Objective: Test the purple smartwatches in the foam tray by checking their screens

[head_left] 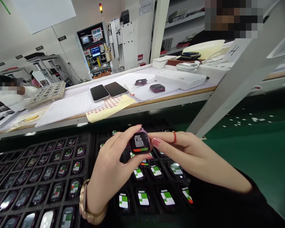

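Bench (175, 95) along far side. Compartmented black trays (86, 148) below it. Left hand (109, 167): pinching 1 watch unit (140, 144) by its edges. Right hand (187, 153): fingertips at same unit's side; gripping or not, cannot tell. Unit: above right-side tray, text on lit screen.

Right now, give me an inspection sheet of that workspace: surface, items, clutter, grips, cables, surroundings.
Surface: bench with wood-coloured edge, beyond black trays.
Job's things: lit device showing text above a red-and-green bar; similar devices in tray compartments.
Clutter: two phones, papers, yellow sheet with red marks.
Grips: left grip pinches the lit device; right grip has fingertips at its side.
Cables: white cable, coiled, on the bench's right.
Surroundings: machine with lit screens; co-workers left and right.
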`<state>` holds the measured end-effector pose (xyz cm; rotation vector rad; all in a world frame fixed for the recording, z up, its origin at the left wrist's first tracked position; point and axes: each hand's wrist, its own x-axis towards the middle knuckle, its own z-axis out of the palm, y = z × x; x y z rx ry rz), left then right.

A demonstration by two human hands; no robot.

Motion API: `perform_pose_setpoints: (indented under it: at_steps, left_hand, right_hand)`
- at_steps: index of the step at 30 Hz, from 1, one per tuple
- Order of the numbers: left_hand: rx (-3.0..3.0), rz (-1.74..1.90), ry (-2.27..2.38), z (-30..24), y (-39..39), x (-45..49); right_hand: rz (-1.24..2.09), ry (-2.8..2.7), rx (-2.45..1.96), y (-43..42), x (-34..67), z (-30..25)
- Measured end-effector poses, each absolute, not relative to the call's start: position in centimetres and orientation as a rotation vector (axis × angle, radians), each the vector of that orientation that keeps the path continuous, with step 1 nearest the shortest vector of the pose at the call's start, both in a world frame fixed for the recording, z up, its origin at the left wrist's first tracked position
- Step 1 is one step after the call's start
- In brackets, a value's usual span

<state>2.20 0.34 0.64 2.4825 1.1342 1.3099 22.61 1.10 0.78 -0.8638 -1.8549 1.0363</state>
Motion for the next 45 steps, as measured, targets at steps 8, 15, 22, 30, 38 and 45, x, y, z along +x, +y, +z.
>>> perform_pose_setpoints:
  at_steps: [8, 15, 22, 30, 38, 45]
  left_hand:
    - [2.481, 1.257, 1.121, 0.8, 0.1, 2.3]
    - [2.455, 1.265, 1.156, 0.9, -0.2, 2.4]
    - [2.439, 1.302, 1.135, 1.0, -0.4, 2.4]
    - [2.438, 1.289, 1.15, 1.1, -0.6, 2.2]
    - [2.464, 1.274, 1.18, 0.8, -0.5, 2.3]
    - [2.451, 1.265, 1.185, 0.7, -0.3, 2.3]
  right_hand:
    - [1.134, -1.69, -0.825, 1.0, 21.9, 0.3]
    - [1.183, -1.689, -0.842, 1.0, 21.9, 0.1]
    - [1.121, -1.825, -0.816, 0.8, 21.9, 0.3]
    - [0.97, -1.919, -0.692, 0.7, 22.0, -0.3]
    - [0.997, -1.908, -0.715, 0.8, 22.0, -0.5]
    - [1.098, -1.888, -0.722, 0.9, 21.8, -0.3]
